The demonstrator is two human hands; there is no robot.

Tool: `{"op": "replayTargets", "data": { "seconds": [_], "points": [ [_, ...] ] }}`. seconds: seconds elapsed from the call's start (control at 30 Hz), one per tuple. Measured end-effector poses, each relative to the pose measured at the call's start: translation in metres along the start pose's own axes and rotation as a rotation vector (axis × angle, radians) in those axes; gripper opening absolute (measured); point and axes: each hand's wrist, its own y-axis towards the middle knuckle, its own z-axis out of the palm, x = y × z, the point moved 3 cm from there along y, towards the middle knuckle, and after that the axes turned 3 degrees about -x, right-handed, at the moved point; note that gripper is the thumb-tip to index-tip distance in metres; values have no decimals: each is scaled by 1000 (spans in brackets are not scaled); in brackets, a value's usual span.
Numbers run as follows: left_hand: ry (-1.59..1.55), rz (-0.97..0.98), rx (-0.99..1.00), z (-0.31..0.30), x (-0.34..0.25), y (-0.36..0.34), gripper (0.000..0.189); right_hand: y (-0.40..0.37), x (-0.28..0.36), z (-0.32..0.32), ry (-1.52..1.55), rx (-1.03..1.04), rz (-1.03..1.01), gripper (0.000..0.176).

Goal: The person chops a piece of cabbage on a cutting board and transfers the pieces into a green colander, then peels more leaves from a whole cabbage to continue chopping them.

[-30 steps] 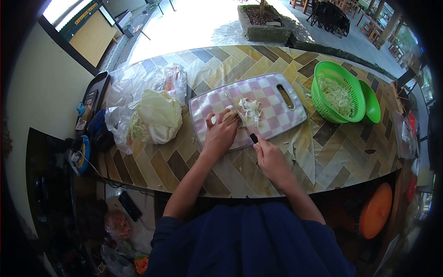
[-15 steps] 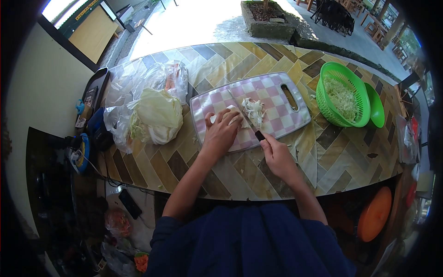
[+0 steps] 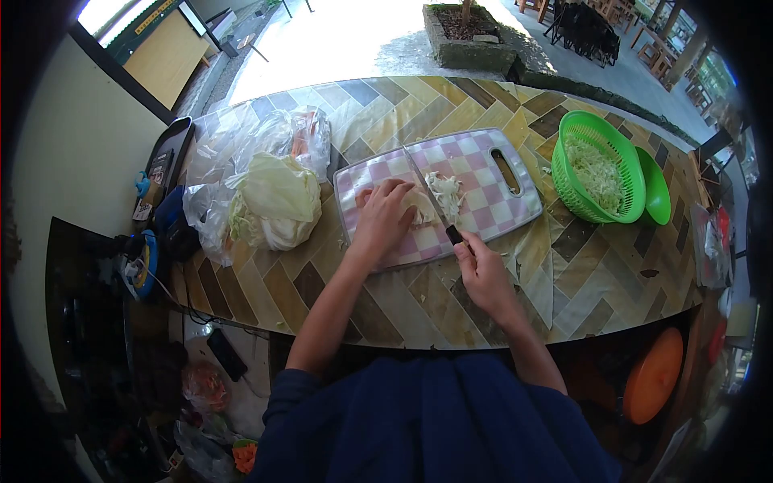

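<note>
The left hand [image 3: 382,216] lies flat over a pale cabbage piece [image 3: 416,207] on the pink checked cutting board [image 3: 491,181]. Its fingers [image 3: 394,191] are pressed together and curled down onto the piece, pinning it to the board. Only the right edge of the piece shows past the fingertips.

The right hand [image 3: 483,272] grips the dark handle of a knife [image 3: 439,211], with its fingers [image 3: 467,246] wrapped shut around the handle at the board's near edge. The blade runs away from the person across the board, lying just beside the left fingertips against the exposed edge of the piece. A small heap of cut shreds [image 3: 448,191] sits on the far side of the blade, touching it.

On the patterned table [image 3: 403,298], a large cabbage head [image 3: 278,201] rests in a clear plastic bag [image 3: 211,205] to the left of the board. A green colander [image 3: 600,165] holding shredded cabbage stands to the right.
</note>
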Motion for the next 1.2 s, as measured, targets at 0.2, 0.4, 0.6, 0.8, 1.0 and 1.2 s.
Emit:
{"op": "replayTargets", "data": {
  "seconds": [0.2, 0.4, 0.6, 0.8, 1.0, 1.2],
  "points": [
    [-411, -176, 9, -18, 9, 19, 36, -3, -5, -3, 39, -24, -2, 32],
    [-412, -103, 137, -22, 19, 26, 35, -4, -7, -1, 67, 8, 18, 31],
    [-59, -62, -158, -22, 9, 13, 33, -9, -15, 10, 78, 2, -24, 32],
    [-142, -146, -140, -16, 15, 0, 22, -10, -17, 9, 55, -4, -46, 32],
    [-164, -4, -153, -9, 11, 12, 18, -9, -7, 9, 43, 24, -12, 33],
    [69, 7, -77, -12, -6, 6, 22, -12, -1, 9, -58, 45, -19, 35]
  ]
}}
